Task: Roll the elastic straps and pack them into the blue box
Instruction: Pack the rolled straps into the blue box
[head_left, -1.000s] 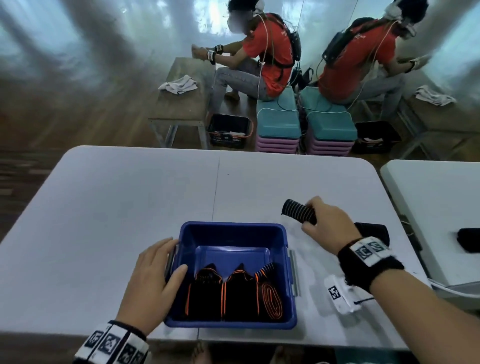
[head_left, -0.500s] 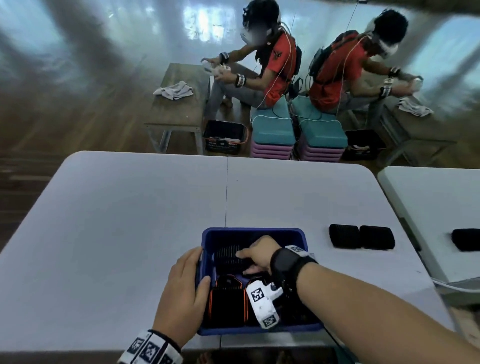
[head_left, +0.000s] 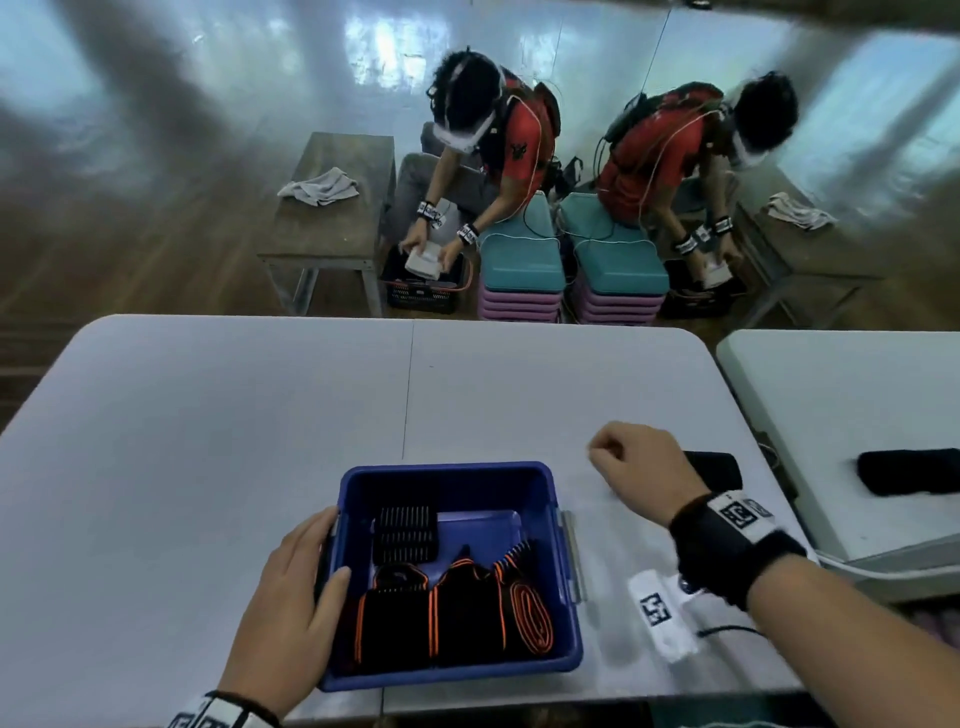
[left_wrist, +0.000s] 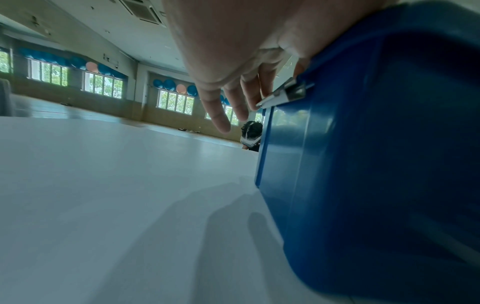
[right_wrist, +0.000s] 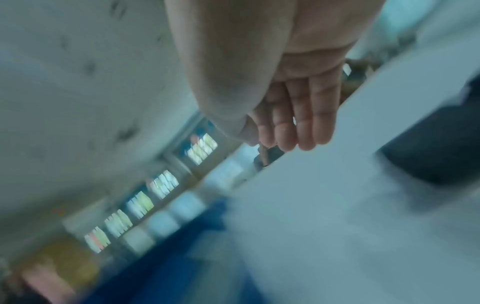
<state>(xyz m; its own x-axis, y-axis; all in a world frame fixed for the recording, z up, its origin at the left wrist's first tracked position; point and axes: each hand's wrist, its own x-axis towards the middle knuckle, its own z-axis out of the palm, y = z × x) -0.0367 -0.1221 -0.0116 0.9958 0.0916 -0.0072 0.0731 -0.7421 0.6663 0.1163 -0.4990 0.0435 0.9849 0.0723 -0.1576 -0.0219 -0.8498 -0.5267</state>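
The blue box (head_left: 563, 519) stands on the white table (head_left: 208, 441) near its front edge. Inside lie a ribbed black rolled strap (head_left: 404, 532) at the back left and three black-and-orange rolled straps (head_left: 467, 608) along the front. My left hand (head_left: 291, 592) rests on the box's left rim with the thumb over the edge and the fingers (left_wrist: 233, 98) straight beside the metal handle of the box (left_wrist: 376, 164). My right hand (head_left: 634, 467) hovers right of the box, fingers (right_wrist: 293, 127) relaxed, holding nothing. Just behind it lies a black rolled strap (head_left: 714, 470), also seen as a dark strap blur (right_wrist: 428, 148).
A white tagged device (head_left: 662, 613) with a cable lies right of the box. A second white table (head_left: 831, 389) at the right carries a black item (head_left: 909, 470). Beyond the table a person (head_left: 498, 145) bends over a basket beside stacked teal platforms (head_left: 519, 260).
My right hand carried the ribbed black roll into the box, left it there and drew back out to the right, empty. The left hand stayed on the box's rim.
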